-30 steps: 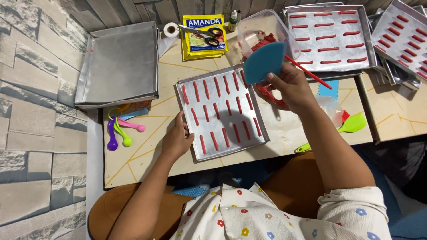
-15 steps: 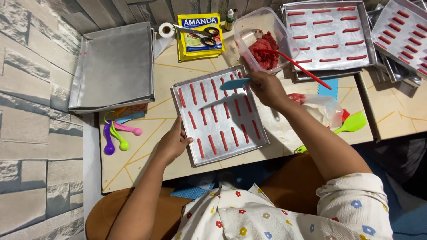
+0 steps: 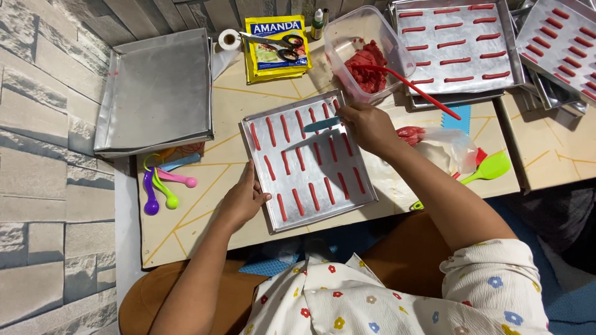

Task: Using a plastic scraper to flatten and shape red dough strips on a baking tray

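The right hand pinches a thin blue plastic scraper over the far end of a silver metal baking tray with rows of red dough sticks. The left hand lies flat, fingers spread, on the tray's near left edge. Colourful plastic measuring spoons sit just left.

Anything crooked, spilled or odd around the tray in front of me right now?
The baking tray sits slightly rotated against the table edge, its left rim under the left hand. The red strips lie in fairly even rows. The right hand holds a blue scraper over them. Nothing looks spilled.
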